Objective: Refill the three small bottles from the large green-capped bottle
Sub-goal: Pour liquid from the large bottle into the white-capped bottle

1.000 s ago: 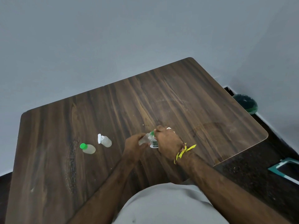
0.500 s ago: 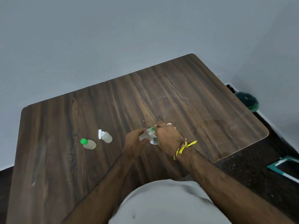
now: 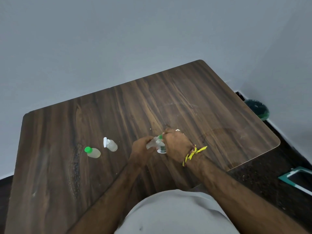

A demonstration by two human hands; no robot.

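The left hand (image 3: pixel 141 146) is gripping a small bottle (image 3: pixel 152 143); the right hand (image 3: pixel 175 144) is gripping the large bottle (image 3: pixel 161 147), evidently pouring; two small bottles (image 3: pixel 93 152) are standing capped on the counter (image 3: pixel 185 98)

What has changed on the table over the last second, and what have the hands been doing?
Hardly anything. The left hand still grips a small clear bottle tilted against the green-tipped bottle that the right hand holds; neither let go. Only the view shifted slightly. The green-capped small bottle and the white-capped small bottle stayed where they were on the table.
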